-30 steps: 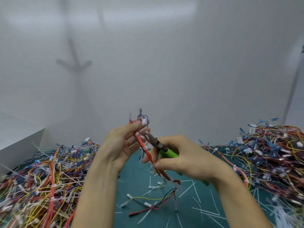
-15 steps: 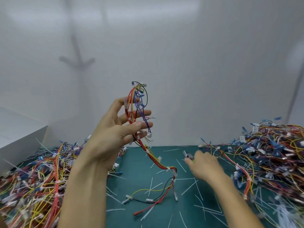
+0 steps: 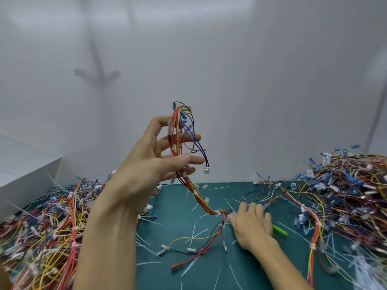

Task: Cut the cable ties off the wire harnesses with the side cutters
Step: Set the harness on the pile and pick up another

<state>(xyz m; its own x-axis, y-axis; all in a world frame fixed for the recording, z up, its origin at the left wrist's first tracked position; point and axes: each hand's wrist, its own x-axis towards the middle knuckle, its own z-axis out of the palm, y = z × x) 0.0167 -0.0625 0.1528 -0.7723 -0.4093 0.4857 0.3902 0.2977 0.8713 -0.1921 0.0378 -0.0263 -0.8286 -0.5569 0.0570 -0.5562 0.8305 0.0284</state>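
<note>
Green mat (image 3: 178, 275), wire piles left (image 3: 41, 227) and right (image 3: 345, 195), left hand (image 3: 146, 170) raised, pinching a harness (image 3: 178, 130) that trails onto the mat, right hand (image 3: 251, 225) flat, fingers together, over the cutters (image 3: 280, 230), snipped ties (image 3: 218, 187) scattered.

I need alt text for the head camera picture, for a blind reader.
The left hand holds a wire harness up above a green mat; the right hand rests on green-handled side cutters. Wire piles flank them.
</note>
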